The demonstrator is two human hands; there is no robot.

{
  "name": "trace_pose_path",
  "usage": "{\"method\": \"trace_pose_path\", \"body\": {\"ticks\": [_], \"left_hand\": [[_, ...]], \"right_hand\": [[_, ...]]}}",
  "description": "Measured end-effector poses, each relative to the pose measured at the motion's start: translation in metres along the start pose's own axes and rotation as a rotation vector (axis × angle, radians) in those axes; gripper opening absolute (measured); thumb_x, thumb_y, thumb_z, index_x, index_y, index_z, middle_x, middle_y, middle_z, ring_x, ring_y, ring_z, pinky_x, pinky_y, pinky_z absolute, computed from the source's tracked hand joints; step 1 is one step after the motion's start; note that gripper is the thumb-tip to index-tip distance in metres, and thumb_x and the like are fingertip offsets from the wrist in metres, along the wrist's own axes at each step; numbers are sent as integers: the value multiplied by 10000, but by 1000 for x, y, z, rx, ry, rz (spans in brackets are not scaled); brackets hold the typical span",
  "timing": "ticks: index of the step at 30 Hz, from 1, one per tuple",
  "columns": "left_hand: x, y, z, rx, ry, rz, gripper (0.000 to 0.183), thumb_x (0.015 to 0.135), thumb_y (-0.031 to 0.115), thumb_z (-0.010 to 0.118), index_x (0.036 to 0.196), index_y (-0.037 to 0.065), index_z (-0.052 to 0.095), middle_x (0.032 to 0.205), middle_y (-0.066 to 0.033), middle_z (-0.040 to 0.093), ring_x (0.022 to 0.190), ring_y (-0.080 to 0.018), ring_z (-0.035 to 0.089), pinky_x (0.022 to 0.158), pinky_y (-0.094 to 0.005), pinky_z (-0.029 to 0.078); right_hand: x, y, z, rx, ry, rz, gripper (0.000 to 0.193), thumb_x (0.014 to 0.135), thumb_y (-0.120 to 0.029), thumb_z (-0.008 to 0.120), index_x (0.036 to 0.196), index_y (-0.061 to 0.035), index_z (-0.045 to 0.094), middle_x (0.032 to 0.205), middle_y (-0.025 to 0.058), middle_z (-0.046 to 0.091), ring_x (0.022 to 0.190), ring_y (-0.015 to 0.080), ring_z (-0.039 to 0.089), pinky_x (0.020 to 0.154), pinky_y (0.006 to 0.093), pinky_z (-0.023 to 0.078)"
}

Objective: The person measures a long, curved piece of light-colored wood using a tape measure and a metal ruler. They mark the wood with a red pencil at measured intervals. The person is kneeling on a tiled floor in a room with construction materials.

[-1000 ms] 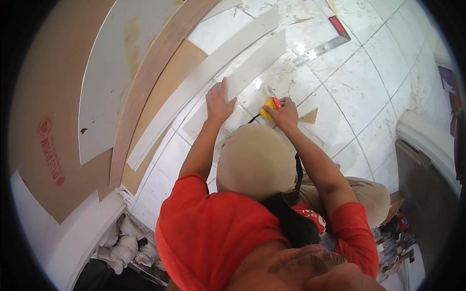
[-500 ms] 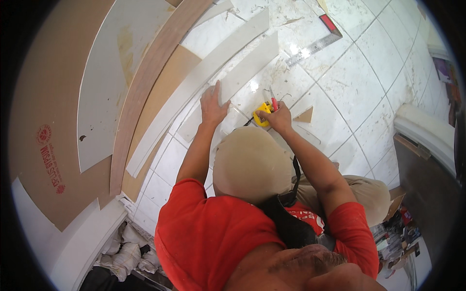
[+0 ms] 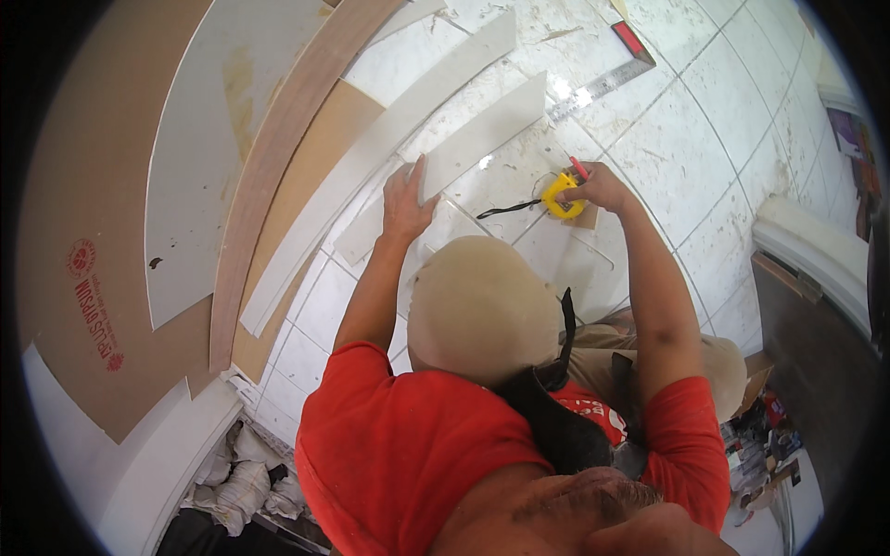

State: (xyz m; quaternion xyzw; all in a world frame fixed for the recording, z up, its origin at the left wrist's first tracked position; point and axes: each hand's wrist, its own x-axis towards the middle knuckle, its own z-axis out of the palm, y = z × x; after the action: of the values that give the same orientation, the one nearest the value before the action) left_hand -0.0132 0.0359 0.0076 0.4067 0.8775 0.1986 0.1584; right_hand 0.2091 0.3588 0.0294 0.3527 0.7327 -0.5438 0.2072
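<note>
My left hand (image 3: 405,204) lies with its fingers spread on a short pale board strip (image 3: 487,130) on the floor. My right hand (image 3: 604,188) is closed around a yellow tape measure (image 3: 560,196), held to the right of the strip. A slim red-handled tool (image 3: 579,168) is pinched in the same hand; its tip is hard to make out. From the tape measure a black wrist strap (image 3: 508,210) trails to the left. A small tan offcut (image 3: 586,219) lies partly hidden beneath the right hand.
A longer pale strip (image 3: 357,167) runs alongside at the left, then a brown plank (image 3: 278,148), a grey panel (image 3: 195,213) and a large brown board (image 3: 102,204). A red-handled metal square (image 3: 598,91) rests on the dusty tiles. White sacks (image 3: 243,486) sit at lower left.
My right hand has moved right and slightly away from me with the tape measure and red-handled tool. The short strip has shifted a little right; my left hand stays nearly in place.
</note>
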Motion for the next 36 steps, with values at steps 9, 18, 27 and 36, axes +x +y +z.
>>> {"method": "trace_pose_path", "body": {"ticks": [9,18,27,36], "left_hand": [[0,10,5,-49,-24,-21,852,786,201,772,1513,170,330,1377,-186,436,1249,-402,401,1076,-476,337],[16,22,-3,128,-83,-48,1025,693,381,849,1507,70,311,1417,-243,396,1302,-402,383,1103,-470,315],[46,137,5,-450,-467,91,1197,626,515,867,1479,-69,264,1374,-285,475,1279,-387,485,1069,-407,396],[7,68,47,-1099,-391,-385,739,792,483,748,1263,-47,539,1028,-134,644,894,-193,627,797,-317,510]], "right_hand": [[-7,25,-2,228,63,113,488,669,-280,852,1047,-23,682,899,64,673,796,149,601,696,288,466],[-14,-8,-32,433,65,103,533,713,-275,828,1166,-38,674,780,-20,628,556,39,429,493,209,323],[-10,-53,53,536,-127,-30,471,793,-398,793,1075,-43,665,735,-24,592,578,53,480,508,225,358],[24,3,50,297,378,13,413,941,-404,582,1007,-10,688,745,104,646,674,254,605,649,379,469]]}}
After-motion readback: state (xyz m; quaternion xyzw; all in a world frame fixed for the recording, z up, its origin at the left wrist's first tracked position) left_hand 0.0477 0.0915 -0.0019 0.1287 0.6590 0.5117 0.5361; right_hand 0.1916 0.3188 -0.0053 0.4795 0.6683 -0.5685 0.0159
